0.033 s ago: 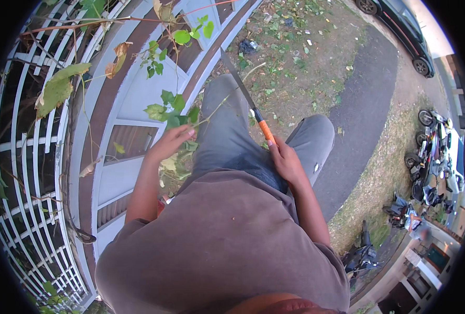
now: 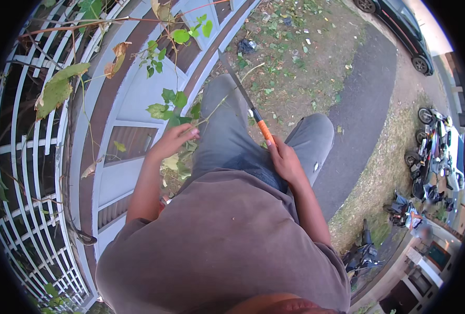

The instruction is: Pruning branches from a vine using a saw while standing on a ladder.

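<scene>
My right hand [image 2: 286,162] is closed round the orange handle [image 2: 264,130] of a machete with a long, thin dark blade [image 2: 241,86]. The blade slants up and to the left over my thighs, its tip near the wall. My left hand [image 2: 168,144] is beside the wall, its fingers pinched at a thin green vine stem [image 2: 225,98]. That stem runs up to the right and passes behind the blade. Green leaves [image 2: 164,109] cluster just above my left fingers. Part of the grip on the stem is hidden by the fingers.
A white slatted fence [image 2: 20,157] and a grey-and-brown wall [image 2: 133,99] stand on my left, with vines hanging across. Scattered leaves and a black plastic bag [image 2: 246,46] lie on the ground ahead. To the right are a paved strip [image 2: 366,94], several motorbikes [image 2: 428,152] and a dark car [image 2: 400,26].
</scene>
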A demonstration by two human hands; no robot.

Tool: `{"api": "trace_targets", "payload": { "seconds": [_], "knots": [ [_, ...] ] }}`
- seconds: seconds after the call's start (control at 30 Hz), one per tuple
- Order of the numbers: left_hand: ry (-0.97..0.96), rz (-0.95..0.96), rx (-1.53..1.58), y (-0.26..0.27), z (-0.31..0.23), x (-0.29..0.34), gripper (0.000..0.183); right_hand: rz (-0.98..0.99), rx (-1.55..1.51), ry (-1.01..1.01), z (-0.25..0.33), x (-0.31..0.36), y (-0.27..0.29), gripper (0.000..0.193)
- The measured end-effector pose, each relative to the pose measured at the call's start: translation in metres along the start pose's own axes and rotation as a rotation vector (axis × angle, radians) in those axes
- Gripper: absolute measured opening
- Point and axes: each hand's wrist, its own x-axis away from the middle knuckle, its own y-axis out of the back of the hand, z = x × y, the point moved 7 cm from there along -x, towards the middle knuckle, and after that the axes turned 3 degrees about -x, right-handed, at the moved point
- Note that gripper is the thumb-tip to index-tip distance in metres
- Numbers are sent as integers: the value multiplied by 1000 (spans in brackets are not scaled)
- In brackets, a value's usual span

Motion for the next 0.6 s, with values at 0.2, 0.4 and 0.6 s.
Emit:
{"api": "trace_targets", "payload": {
  "seconds": [0.2, 0.4, 0.6],
  "knots": [
    [-44, -35, -194, -16, -52, -35, 27, -32, 40, 53, 4, 4, 3, 41],
    [-128, 111, -16, -42, -79, -54, 28, -109, -58, 20, -16, 5, 9, 42],
    [-442, -151, -447, -34, -142, -66, 33, -309, -148, -4, -14, 23, 62, 42]
  ]
}}
